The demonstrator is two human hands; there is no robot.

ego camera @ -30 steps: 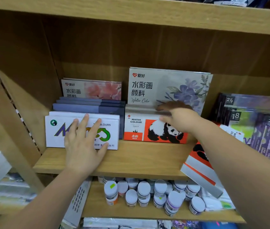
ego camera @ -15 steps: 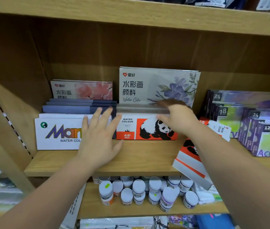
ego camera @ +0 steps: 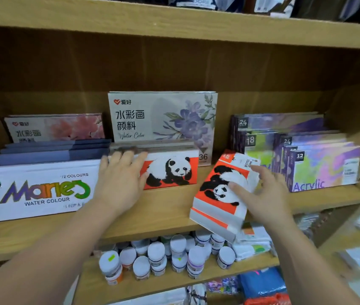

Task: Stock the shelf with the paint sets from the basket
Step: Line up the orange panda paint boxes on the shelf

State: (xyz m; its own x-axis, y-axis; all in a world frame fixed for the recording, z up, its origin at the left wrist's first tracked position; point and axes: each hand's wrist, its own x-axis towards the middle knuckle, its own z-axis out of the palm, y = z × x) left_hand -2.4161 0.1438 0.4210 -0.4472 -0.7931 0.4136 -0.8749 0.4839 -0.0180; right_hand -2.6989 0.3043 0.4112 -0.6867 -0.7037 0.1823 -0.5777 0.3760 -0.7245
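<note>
The shelf board point(ego camera: 168, 208) runs right across in front of me, and the upright panda set point(ego camera: 172, 170) stands near its middle, face out. Left of that set is the big white Marie's box point(ego camera: 40, 190), with grey-blue boxes stacked behind it. Directly behind the set stands the taller purple-flower box point(ego camera: 163, 115). To its right, well along the board, are the rows of acrylic sets point(ego camera: 320, 168).

Just right of the upright set lies the loose panda set point(ego camera: 221, 194). It is tilted and turned end-on, its far end on the board and its near end sticking out past the front edge.

My left hand point(ego camera: 119, 181) is flat against the left end of the upright set, fingers straight and released, tips up at its top edge. My right hand point(ego camera: 262, 194) is on the loose set's right side with its fingers spread across the panda picture. They touch it but aren't clenched round it, and my thumb is out of sight.

Below the upright set, one shelf down, is a cluster of small paint jars point(ego camera: 166, 256).
</note>
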